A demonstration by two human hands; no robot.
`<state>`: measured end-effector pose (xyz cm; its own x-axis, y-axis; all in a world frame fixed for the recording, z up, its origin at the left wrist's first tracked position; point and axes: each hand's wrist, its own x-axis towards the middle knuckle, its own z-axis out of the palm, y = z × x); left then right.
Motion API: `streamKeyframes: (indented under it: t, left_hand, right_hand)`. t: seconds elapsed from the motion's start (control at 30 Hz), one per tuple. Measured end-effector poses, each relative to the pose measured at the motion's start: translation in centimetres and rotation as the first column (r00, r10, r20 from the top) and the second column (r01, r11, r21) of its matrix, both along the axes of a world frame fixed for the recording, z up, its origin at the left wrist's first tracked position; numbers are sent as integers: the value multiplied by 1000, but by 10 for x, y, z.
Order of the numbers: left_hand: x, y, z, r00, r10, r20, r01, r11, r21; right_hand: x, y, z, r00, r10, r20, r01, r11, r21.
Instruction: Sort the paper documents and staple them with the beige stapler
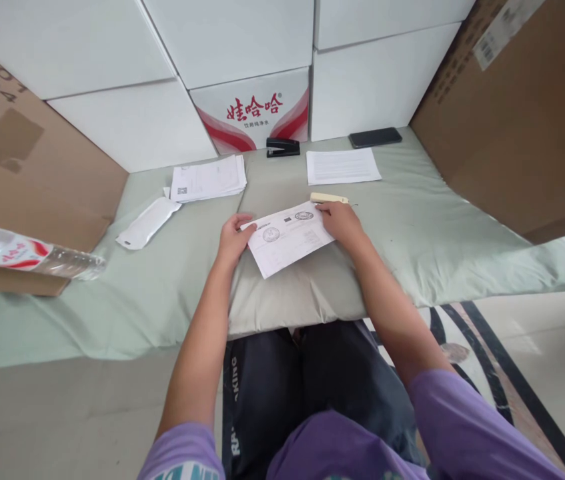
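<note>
A white printed paper (289, 239) with round and oval stamps lies at a slant in front of me; whether it is a folded sheet or an envelope I cannot tell. My left hand (235, 237) grips its left edge, thumb on top. At the upper right corner, my right hand (341, 223) holds the same paper between thumb and fingers. Just beyond my right hand lies a narrow pale-yellow object (329, 198), its kind unclear. Farther back are a black stapler (283, 147), a stack of printed papers (208, 179) at left and a printed sheet (343, 166) at right.
A pale green cloth (402, 227) covers the table. White cartons (262, 40) are stacked behind it, and brown cardboard boxes (522, 120) flank both sides. A black phone (375, 137) lies at the back right. On the left are a white packet (148, 223) and a water bottle (27, 253).
</note>
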<state>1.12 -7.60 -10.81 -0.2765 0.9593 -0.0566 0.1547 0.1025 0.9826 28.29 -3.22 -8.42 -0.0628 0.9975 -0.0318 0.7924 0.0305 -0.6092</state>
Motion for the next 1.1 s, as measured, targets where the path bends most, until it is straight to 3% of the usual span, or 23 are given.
streamKeyframes:
  t: [0.37,0.53,0.63,0.73,0.9,0.97,1.1]
  left_hand:
    - [0,0,-4,1000,-9,-29,10,999,36]
    - [0,1,-7,990,-7,-139,13,999,48]
    - [0,3,-10,979,-22,-202,32,998,49]
    - [-1,4,-12,973,-34,-226,40,999,23]
    - [0,4,-11,968,-39,-248,43,999,12]
    - [2,3,-9,966,-45,-256,49,999,8]
    - [5,3,-3,968,-57,-243,50,998,-32]
  right_hand:
    - [-1,-3,1,999,-51,16,50,998,43]
    - [-1,-3,-2,997,-70,38,68,996,66]
    - [5,-9,6,989,-146,38,134,967,219]
    - [17,-12,28,976,-216,21,189,895,403]
    - [17,29,59,986,-136,92,78,883,462]
    - [3,56,55,988,-99,115,38,895,444]
    - [-31,93,21,967,-109,230,45,962,270]
